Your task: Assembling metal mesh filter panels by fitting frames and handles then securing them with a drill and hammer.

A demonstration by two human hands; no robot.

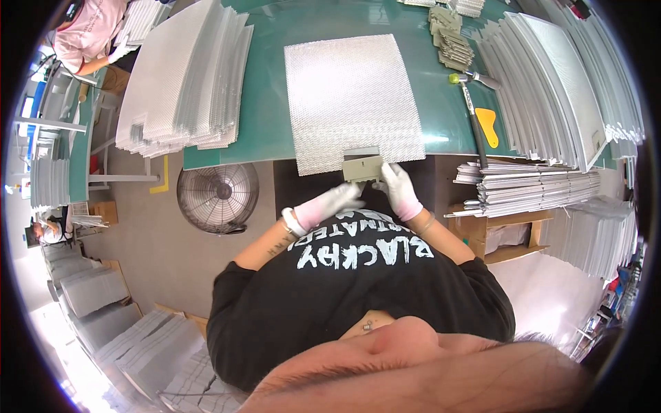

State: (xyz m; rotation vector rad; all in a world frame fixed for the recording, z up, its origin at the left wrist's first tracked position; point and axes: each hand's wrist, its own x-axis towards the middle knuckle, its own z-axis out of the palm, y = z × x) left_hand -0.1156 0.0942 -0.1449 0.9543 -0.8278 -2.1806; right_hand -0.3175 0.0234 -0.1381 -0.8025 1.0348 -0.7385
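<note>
The worktop was green and smooth, with light glare on its surface. A stack of silver mesh panels stood at 10 to 11 o'clock, and another mesh stack leaned at 2 o'clock. A pile of small olive-grey plates lay at 1 o'clock. At 2 o'clock a hammer lay beside an orange scraper. On the grey floor, a round fan stood at 9 o'clock; a co-worker in pink was seen at 10 o'clock.

The silver mesh panel lay flat at 12 o'clock, finely textured and bright, its 6 o'clock edge reaching past the worktop and cut by a rectangular notch. The olive-grey plate, flat and oblong with a small dark mark, was at that edge, just below the notch.

The right hand, in a white glove, had its fingers closed on the plate's 3 o'clock end. The left hand, also gloved, was at the plate's 7 o'clock side; its fingers were blurred, and whether they gripped could not be told.
</note>
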